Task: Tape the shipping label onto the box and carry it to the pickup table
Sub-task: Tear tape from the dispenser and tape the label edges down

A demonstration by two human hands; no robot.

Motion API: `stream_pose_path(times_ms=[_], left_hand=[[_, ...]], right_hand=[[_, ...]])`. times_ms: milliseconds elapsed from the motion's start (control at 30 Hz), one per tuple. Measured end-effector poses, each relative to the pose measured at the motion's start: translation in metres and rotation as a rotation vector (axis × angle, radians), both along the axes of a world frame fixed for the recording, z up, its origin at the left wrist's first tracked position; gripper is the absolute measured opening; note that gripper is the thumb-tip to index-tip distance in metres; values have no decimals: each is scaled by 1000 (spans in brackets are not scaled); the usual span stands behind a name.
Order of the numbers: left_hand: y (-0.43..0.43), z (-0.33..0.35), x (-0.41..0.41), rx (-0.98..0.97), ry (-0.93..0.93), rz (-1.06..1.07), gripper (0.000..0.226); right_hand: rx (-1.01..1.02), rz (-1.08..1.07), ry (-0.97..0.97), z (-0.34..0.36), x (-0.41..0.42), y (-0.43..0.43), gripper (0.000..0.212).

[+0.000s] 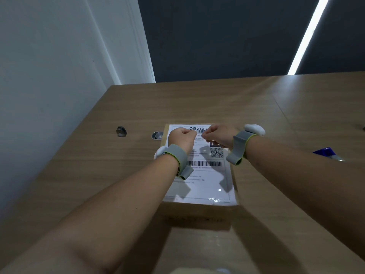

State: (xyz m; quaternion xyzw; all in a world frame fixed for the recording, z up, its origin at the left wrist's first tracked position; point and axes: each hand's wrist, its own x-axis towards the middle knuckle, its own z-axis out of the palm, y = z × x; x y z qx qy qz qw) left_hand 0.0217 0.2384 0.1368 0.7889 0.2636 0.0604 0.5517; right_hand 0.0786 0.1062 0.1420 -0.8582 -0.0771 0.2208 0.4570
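A brown box [197, 214] is sitting on the wooden counter [256, 107], with the shipping label [205, 180] lying flat across its top. The left hand [182, 138] and right hand [219, 135] are hovering over the label's far end with fingers curled and knuckles almost meeting. Whether they are pinching clear tape cannot be told. Taping seems to be under way. The next move is probably pressing that far edge down smoothly.

Wood-grain table [256, 107]; cardboard box [197, 214]; glossy paper label [205, 180].
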Motion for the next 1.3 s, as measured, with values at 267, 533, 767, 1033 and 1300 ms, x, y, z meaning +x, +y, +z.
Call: stream_pose_path(times_ms=[267,533,767,1033,1300], left_hand=[[52,-9,44,-13,59,88,17],[81,-36,85,-13,71,155,16],[87,-54,104,263,91,127,24],[90,-62,110,396,94,111,26],[87,-70,109,360,15,233,18]], right_hand=[[-108,126,34,-1,57,56,6],[-325,248,27,-1,106,91,21],[-526,375,7,1,124,107,30],[-640,418,3,4,127,116,34],[-589,339,35,-1,125,118,23]])
